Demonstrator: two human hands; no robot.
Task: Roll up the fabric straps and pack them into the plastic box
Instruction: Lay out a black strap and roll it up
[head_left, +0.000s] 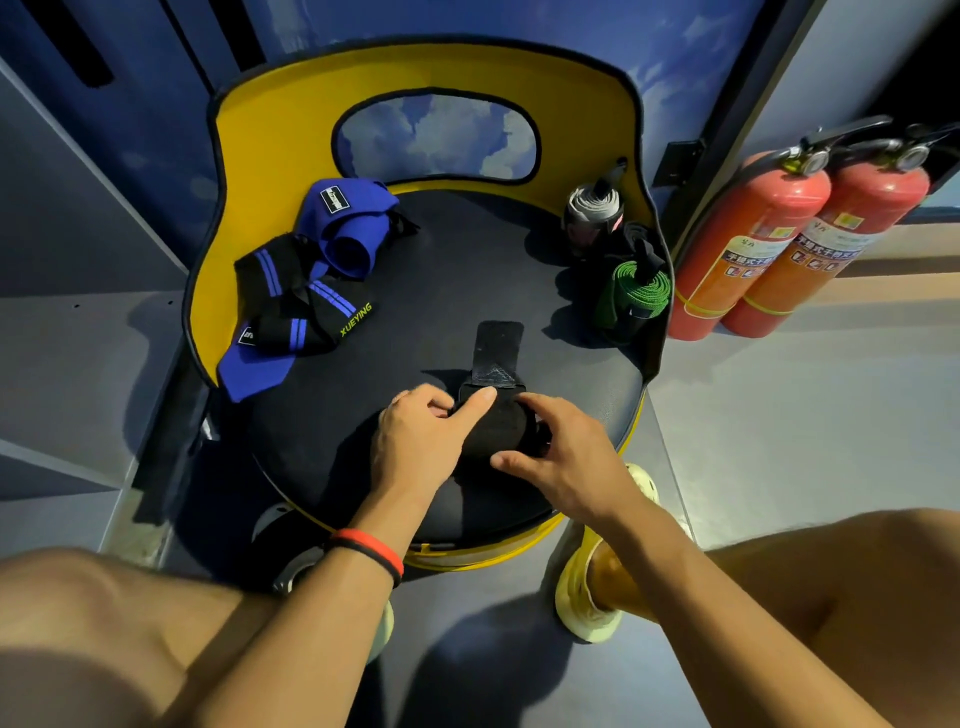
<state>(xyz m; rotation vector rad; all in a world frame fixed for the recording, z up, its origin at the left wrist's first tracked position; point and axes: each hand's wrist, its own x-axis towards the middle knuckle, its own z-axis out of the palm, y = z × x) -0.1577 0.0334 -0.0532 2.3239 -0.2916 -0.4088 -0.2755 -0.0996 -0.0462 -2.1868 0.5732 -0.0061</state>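
Note:
A black fabric strap (500, 421) lies on the black seat of a yellow chair (467, 291), partly rolled, with its flat hook-and-loop end (497, 345) stretched away from me. My left hand (421, 441) grips the roll from the left, thumb on top. My right hand (563, 457) holds it from the right, fingers curled round it. At the seat's left lie blue and black straps (306, 291) in a loose heap. At the right edge stands a clear plastic box (618, 260) holding a grey roll (595, 205) and a green roll (636, 283).
Two red fire extinguishers (779, 234) stand on the floor to the right of the chair. The chair's yellow backrest (291, 119) curves round the seat's far side. My knees and a yellow shoe (587, 597) are below the seat.

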